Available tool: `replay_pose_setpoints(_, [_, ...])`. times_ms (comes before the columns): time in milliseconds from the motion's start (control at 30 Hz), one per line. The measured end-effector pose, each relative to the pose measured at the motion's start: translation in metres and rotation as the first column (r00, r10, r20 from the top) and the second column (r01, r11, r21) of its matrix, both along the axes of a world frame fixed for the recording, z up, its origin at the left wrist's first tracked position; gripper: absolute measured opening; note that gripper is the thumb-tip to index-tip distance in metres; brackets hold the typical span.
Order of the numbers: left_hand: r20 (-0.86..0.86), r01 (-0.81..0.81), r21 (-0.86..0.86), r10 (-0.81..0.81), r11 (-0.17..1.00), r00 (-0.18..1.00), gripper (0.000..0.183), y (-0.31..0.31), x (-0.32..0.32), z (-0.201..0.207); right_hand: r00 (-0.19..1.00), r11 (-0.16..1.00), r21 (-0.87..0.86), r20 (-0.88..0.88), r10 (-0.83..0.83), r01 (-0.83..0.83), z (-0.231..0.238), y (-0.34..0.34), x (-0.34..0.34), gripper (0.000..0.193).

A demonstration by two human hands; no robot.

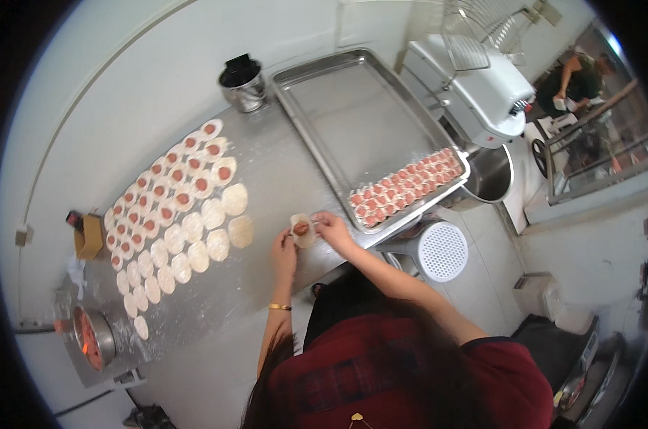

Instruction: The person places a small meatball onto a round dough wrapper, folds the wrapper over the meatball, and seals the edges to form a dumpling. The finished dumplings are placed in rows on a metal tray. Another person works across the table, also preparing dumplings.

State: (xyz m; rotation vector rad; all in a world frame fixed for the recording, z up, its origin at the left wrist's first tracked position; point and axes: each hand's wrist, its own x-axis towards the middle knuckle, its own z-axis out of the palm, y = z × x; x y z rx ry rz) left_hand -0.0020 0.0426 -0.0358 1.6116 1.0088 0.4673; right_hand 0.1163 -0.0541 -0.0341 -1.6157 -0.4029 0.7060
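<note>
A white mixer (481, 96) with a raised wire guard (467, 44) stands past the right end of the desk (209, 304), its steel bowl (501, 180) located below the head; a framed window (601, 154) at far right shows a person (581, 79) in dark clothing. A metal pail (249, 97) holding a black item (240, 70) stands on the desk near the wall (145, 93), with a brown cardboard box (88, 238) at the left. A white stool (442, 250) with a round perforated seat stands on the tiled floor (492, 268).
</note>
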Motion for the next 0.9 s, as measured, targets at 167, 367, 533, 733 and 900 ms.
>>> replay_pose_setpoints(167, [-0.151,0.069,0.208,-0.038,0.976,0.988,0.019,0.005,0.007,0.024,0.896,0.981,-0.161,0.413,0.165,-0.106,0.014,0.0,-0.001,0.025])
replay_pose_setpoints(367, [-0.089,0.014,0.276,0.012,0.961,0.996,0.017,0.01,0.011,0.035,0.828,0.957,-0.289,0.535,0.167,-0.007,0.026,-0.006,0.001,0.016])
replay_pose_setpoints(533, [-0.22,0.112,0.115,-0.085,0.987,0.972,0.033,0.007,-0.005,0.033,0.795,0.923,-0.383,0.547,0.263,-0.042,0.032,-0.022,-0.011,0.013])
replay_pose_setpoints(733, [-0.037,0.102,-0.091,-0.106,0.991,0.994,0.036,-0.01,-0.011,0.033,0.937,0.942,-0.319,0.285,0.199,-0.103,0.021,-0.01,0.002,0.016])
replay_pose_setpoints(900, [0.157,0.01,-0.437,0.066,0.899,0.985,0.034,-0.017,-0.013,0.034,0.94,0.988,0.134,-0.32,0.121,-0.081,0.01,-0.019,-0.003,0.024])
